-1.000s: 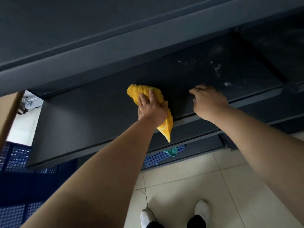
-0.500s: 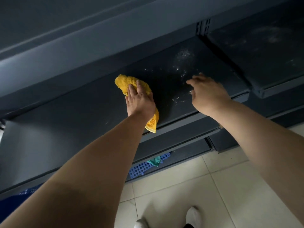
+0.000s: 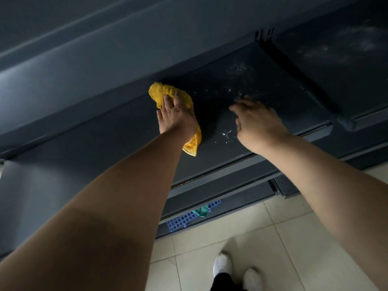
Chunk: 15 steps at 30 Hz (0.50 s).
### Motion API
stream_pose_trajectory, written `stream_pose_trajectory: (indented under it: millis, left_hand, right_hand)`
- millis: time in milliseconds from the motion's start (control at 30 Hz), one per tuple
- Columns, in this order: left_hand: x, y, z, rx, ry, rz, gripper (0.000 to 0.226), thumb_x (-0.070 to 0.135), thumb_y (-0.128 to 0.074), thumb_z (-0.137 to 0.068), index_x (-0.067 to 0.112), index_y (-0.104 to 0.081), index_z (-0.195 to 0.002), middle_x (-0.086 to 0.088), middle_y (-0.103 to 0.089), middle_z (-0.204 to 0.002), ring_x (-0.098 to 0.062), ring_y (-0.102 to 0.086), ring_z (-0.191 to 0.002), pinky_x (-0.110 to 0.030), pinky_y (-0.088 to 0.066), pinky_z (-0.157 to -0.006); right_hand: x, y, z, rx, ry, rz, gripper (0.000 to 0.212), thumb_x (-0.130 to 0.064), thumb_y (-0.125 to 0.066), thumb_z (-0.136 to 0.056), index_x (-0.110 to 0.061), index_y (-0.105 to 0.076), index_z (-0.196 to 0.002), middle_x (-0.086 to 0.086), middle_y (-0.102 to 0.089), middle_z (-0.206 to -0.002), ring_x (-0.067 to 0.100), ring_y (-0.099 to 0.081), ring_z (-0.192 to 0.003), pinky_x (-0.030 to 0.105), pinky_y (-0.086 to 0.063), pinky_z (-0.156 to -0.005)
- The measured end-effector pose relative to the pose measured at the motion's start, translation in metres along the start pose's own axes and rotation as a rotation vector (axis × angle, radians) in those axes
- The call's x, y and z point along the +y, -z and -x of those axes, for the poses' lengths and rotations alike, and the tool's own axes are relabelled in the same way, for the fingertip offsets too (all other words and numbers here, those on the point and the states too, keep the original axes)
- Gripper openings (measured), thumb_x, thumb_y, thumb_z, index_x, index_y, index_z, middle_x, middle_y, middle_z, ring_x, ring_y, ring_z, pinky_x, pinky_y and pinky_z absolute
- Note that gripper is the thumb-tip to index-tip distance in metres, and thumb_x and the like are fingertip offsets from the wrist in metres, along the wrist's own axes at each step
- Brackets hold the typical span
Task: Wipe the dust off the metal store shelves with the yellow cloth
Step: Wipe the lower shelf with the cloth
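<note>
Here hands press yellow cloth (image 3: 168, 95) near shelf (image 3: 105, 148) edge.

We have one view only, from a wide-angle camera on the head, looking forward and steeply down along both forearms. It sits close over the dark metal shelf (image 3: 105, 148), with tiled floor (image 3: 273, 244) and white shoes (image 3: 222, 264) at the bottom edge. The frame seems tilted; straight shelf edges slant across it.

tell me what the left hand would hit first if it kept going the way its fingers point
Likely the back panel behind the shelf; the left hand, pressing the yellow cloth, has only bare shelf ahead, though depth is unclear.
</note>
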<state>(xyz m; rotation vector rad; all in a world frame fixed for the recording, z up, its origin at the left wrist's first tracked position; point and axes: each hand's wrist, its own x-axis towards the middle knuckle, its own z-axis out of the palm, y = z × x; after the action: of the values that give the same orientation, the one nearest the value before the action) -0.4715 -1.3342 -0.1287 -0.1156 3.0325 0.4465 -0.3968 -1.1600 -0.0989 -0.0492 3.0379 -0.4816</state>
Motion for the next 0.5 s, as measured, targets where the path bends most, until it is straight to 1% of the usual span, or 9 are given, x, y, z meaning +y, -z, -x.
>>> stream_pose_trajectory:
  millis: [133, 267, 500]
  left_hand:
    - [-0.026, 0.004, 0.011, 0.016, 0.014, -0.064, 0.060, 0.040, -0.024, -0.100, 0.015, -0.007, -0.152, -0.007, -0.004, -0.160, -0.021, -0.002, -0.147, -0.047, 0.002, -0.117]
    - [-0.063, 0.011, 0.032, 0.035, 0.109, -0.071, 0.059, 0.038, -0.024, -0.100, 0.014, -0.008, -0.151, -0.006, -0.007, -0.160, -0.020, -0.002, -0.147, -0.049, 0.003, -0.117]
    - [-0.125, 0.026, 0.079, 0.018, 0.240, -0.056, 0.058, 0.035, -0.024, -0.100, 0.017, -0.004, -0.152, -0.005, -0.002, -0.160, -0.019, 0.001, -0.147, -0.046, 0.004, -0.117]
  right_hand:
    - [-0.031, -0.009, -0.001, -0.014, 0.095, -0.011, 0.050, -0.009, -0.047, -0.092, -0.018, -0.040, -0.140, 0.001, -0.035, -0.150, 0.019, -0.018, -0.144, 0.041, -0.028, -0.108]
    - [-0.054, -0.018, 0.001, -0.062, 0.137, 0.003, 0.047, -0.008, -0.046, -0.093, -0.018, -0.042, -0.138, 0.001, -0.037, -0.148, 0.019, -0.017, -0.145, 0.041, -0.026, -0.110]
    - [-0.104, -0.034, 0.012, -0.118, 0.214, 0.040, 0.046, -0.009, -0.046, -0.092, -0.018, -0.043, -0.137, 0.002, -0.039, -0.146, 0.020, -0.019, -0.145, 0.041, -0.028, -0.109]
